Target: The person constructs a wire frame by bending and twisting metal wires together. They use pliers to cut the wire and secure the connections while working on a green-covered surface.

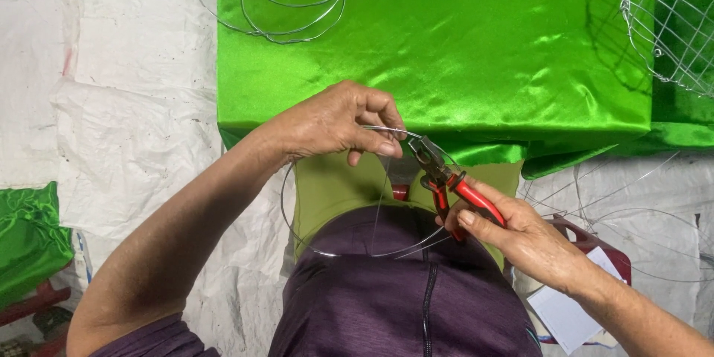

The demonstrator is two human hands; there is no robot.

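Over at the far left, a bundle of green satin (26, 238) lies crumpled on the white plastic sheeting (126, 104) that covers the floor. Next, near the top, loose coils of thin wire (286, 7) rest on the edge of a box wrapped in shiny green fabric (439, 37), which fills the upper middle of the view. Below that box, the person's left hand (335, 120) reaches in from the lower left, its fingers curled and pinching the top of a thin wire hoop (297, 234). This hoop hangs in front of the person's lap, curving down over an olive garment and a purple zipped top (401, 297). Just right of the left fingertips, the metal nose of red-handled pliers (446, 178) is closed on the same wire at the hoop's upper right. The right hand (520, 236) comes in from the lower right, fingers wrapped firmly around the red handles. Beyond it, more loose wire loops (632, 230) lie on the sheeting, and a wire mesh frame (669, 22) sits at the upper right corner.
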